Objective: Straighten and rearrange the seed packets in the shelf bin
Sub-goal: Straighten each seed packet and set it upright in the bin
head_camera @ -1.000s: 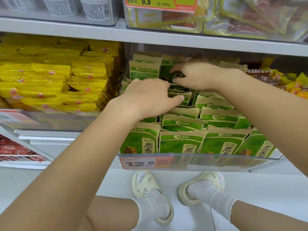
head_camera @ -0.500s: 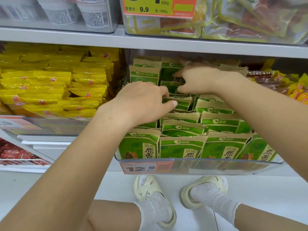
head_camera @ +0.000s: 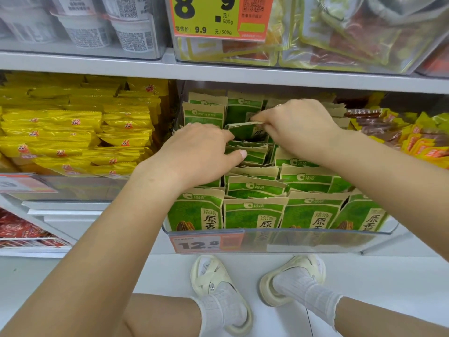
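- A green packet is being pinched at its top edge by the right hand, thumb and fingers clamped on it, in the middle row toward the far end of the bin.
- The other packets are being kept in upright rows running from the near wall to the far one; the middle row is looking crooked just behind the held one.
- The left hand is being rested on the left row, fingers curled down among the tops; whether anything is being gripped cannot be told.
- If the held packet is being pulled up too sharply, its neighbours are likely being dragged askew or tipped over.
- Too hard a pinch risks creasing the paper top.
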The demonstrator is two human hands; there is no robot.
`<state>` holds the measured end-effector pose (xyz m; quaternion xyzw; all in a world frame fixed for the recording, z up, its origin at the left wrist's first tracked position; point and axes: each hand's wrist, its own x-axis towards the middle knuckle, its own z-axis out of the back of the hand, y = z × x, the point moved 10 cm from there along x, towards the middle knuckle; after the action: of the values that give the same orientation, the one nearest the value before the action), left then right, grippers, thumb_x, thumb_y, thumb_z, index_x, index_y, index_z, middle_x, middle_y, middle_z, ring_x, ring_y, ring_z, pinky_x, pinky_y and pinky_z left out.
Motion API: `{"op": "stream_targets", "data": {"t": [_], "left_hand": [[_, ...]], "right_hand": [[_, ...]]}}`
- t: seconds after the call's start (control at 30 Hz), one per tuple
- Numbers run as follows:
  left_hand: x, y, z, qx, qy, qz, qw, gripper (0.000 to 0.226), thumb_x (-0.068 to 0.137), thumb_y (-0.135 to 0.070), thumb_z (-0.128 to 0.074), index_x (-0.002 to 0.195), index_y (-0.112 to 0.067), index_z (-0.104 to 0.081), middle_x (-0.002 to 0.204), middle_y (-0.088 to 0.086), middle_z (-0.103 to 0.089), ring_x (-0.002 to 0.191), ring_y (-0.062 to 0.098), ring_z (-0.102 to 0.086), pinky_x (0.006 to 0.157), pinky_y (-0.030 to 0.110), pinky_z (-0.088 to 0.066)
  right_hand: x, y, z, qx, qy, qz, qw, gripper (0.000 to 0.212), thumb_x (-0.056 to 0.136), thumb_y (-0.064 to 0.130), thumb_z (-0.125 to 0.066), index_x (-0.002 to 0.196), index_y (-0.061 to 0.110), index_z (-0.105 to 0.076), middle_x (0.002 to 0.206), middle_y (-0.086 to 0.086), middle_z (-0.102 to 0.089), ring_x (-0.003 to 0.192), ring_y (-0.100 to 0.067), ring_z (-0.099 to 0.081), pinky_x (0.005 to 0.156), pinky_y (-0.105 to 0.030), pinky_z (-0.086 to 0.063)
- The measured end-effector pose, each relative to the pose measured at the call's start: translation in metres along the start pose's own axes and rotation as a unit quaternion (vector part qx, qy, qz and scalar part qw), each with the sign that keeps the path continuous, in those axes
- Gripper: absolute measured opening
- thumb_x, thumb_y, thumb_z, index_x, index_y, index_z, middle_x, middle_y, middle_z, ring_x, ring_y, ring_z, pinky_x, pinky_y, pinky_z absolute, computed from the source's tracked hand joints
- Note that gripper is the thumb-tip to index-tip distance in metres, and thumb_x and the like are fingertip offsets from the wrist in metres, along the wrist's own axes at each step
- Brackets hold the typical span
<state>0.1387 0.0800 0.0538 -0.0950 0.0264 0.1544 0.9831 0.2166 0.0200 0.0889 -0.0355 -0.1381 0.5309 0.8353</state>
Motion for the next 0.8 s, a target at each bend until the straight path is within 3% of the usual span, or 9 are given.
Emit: {"op": "stream_targets", "data": {"t": [0.1, 0.3, 0.43, 0.53, 0.6, 0.7, 0.8], "left_hand": [[-0.009, 0.004, 0.017, -0.051, -0.070, 0.032, 0.996, 0.044, 0.098, -0.052, -0.044, 0.124, -0.021, -0.062, 0.114, 0.002, -0.066, 0.100, 0.019, -0.058, 0.075, 0.030, -0.044], [-0.027, 0.005, 0.037, -0.061, -0.094, 0.055, 0.992, 0.053, 0.098, -0.048, -0.050, 0.143, -0.021, -0.047, 0.136, 0.007, -0.059, 0.126, 0.027, -0.051, 0.090, 0.034, -0.043], [-0.041, -0.001, 0.050, -0.129, -0.139, 0.017, 0.982, 0.051, 0.095, -0.043, -0.058, 0.143, -0.028, -0.049, 0.131, 0.001, -0.062, 0.121, 0.022, -0.055, 0.090, 0.030, -0.042], [-0.054, -0.015, 0.064, -0.216, -0.198, -0.039, 0.955, 0.041, 0.092, -0.035, -0.065, 0.132, -0.033, -0.056, 0.113, -0.017, -0.062, 0.103, 0.003, -0.054, 0.082, 0.019, -0.037], [-0.062, -0.020, 0.071, -0.275, -0.224, -0.058, 0.933, 0.035, 0.090, -0.032, -0.068, 0.125, -0.032, -0.061, 0.105, -0.022, -0.062, 0.099, 0.000, -0.057, 0.086, 0.020, -0.042], [-0.078, -0.022, 0.079, -0.377, -0.252, -0.076, 0.888, 0.027, 0.085, -0.032, -0.070, 0.112, -0.032, -0.066, 0.102, -0.016, -0.072, 0.099, 0.006, -0.067, 0.094, 0.036, -0.052], [-0.100, -0.031, 0.074, -0.482, -0.232, -0.077, 0.841, 0.019, 0.089, -0.020, -0.071, 0.107, -0.025, -0.066, 0.101, -0.011, -0.074, 0.096, 0.003, -0.070, 0.086, 0.025, -0.055]], "right_hand": [[-0.015, -0.001, 0.023, 0.003, -0.040, 0.003, 0.999, 0.038, 0.103, 0.022, -0.035, 0.133, 0.031, -0.055, 0.101, -0.008, -0.071, 0.095, -0.032, -0.064, 0.065, -0.031, -0.033], [-0.037, -0.009, 0.063, 0.061, -0.097, 0.009, 0.993, 0.032, 0.101, 0.022, -0.043, 0.125, 0.030, -0.063, 0.095, -0.011, -0.072, 0.091, -0.037, -0.061, 0.063, -0.034, -0.032], [-0.054, -0.005, 0.093, 0.087, -0.138, 0.029, 0.986, 0.030, 0.097, 0.020, -0.047, 0.117, 0.027, -0.068, 0.088, -0.012, -0.073, 0.085, -0.039, -0.063, 0.067, -0.040, -0.045], [-0.068, -0.005, 0.120, 0.152, -0.189, 0.025, 0.970, 0.033, 0.091, 0.026, -0.044, 0.109, 0.023, -0.071, 0.085, -0.008, -0.073, 0.083, -0.036, -0.066, 0.072, -0.045, -0.051], [-0.075, -0.009, 0.134, 0.201, -0.215, 0.011, 0.956, 0.028, 0.091, 0.026, -0.049, 0.106, 0.020, -0.072, 0.084, -0.004, -0.073, 0.080, -0.029, -0.065, 0.073, -0.042, -0.050], [-0.086, -0.020, 0.147, 0.304, -0.237, -0.033, 0.922, 0.022, 0.089, 0.032, -0.058, 0.089, 0.016, -0.073, 0.066, 0.001, -0.062, 0.065, -0.014, -0.054, 0.067, -0.035, -0.046], [-0.099, -0.021, 0.140, 0.474, -0.213, -0.061, 0.852, 0.004, 0.088, 0.027, -0.066, 0.087, 0.024, -0.069, 0.078, 0.006, -0.073, 0.078, -0.008, -0.069, 0.075, -0.033, -0.056]]}}
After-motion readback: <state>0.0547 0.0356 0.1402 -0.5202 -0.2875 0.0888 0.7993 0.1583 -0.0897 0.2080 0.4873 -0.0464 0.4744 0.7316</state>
